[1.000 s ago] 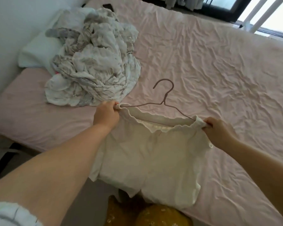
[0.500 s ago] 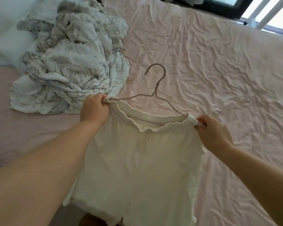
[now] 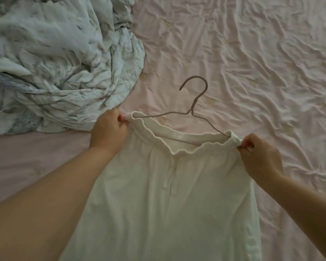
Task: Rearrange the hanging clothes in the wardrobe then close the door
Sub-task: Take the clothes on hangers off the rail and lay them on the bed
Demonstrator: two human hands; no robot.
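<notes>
Cream shorts [image 3: 169, 194] with an elastic waistband are stretched over a thin pinkish wire hanger [image 3: 193, 108], whose hook points away from me. My left hand [image 3: 109, 134] pinches the waistband's left end over the hanger tip. My right hand [image 3: 260, 155] pinches the right end the same way. The shorts hang toward me above the bed. The wardrobe and its door are out of view.
A wrinkled pink bedsheet [image 3: 252, 72] fills the view. A crumpled white and grey patterned blanket [image 3: 55, 59] lies heaped at the upper left, just beyond my left hand.
The view has dipped and closed in on the bed, so the wall, window and floor are gone. Both hands keep their grip on the waistband ends, spread a little wider.
</notes>
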